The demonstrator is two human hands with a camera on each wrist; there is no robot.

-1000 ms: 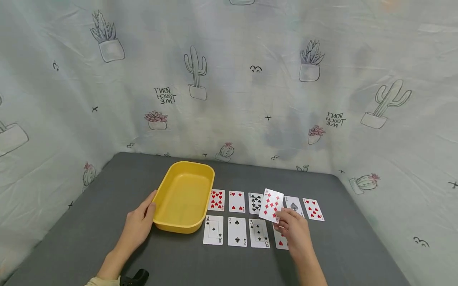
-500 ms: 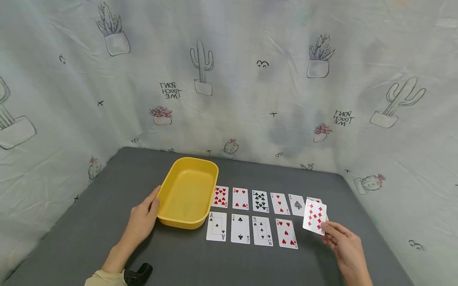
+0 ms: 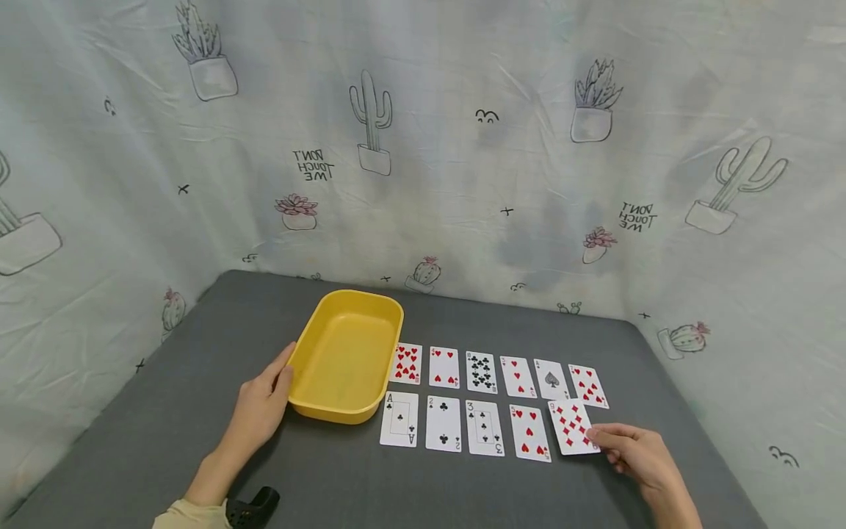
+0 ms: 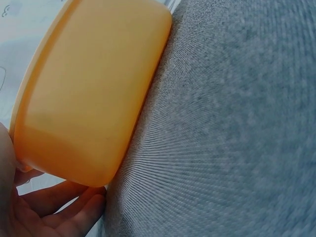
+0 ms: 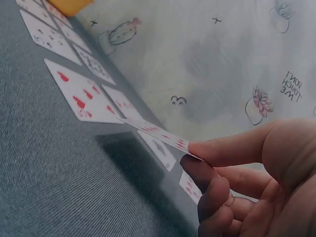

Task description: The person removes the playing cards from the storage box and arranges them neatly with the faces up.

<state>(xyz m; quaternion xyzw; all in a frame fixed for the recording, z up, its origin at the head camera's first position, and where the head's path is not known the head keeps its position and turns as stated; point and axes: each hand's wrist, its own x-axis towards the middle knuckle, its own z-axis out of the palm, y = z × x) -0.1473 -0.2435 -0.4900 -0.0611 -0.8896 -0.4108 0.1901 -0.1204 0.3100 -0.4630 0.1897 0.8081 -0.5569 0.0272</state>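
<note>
My right hand [image 3: 640, 457] pinches the nine of diamonds [image 3: 571, 426] by its near right corner, thumb on top and fingers beneath. In the right wrist view the card is tilted above the table, a dark shadow [image 5: 143, 173] below it. Left of it, at the right end of the front row, lies the five of hearts [image 3: 529, 433]. Behind it are the ace of spades [image 3: 551, 378] and seven of hearts [image 3: 588, 385]. My left hand [image 3: 259, 404] grips the left side of the yellow tray [image 3: 296, 393], its fingers bent against the wall in the left wrist view.
The front row also has the ace [image 3: 399, 419], two [image 3: 443, 424] and three of clubs [image 3: 485, 429]. A back row includes the four of hearts [image 3: 444, 367] and a hearts card [image 3: 406, 364] partly hidden by the tray. A cactus-print curtain [image 3: 436, 162] closes off the grey table's far side.
My right hand has carried the nine of diamonds right from over the back row, then lowered it beside the five of hearts. My left hand stays on the tray.
</note>
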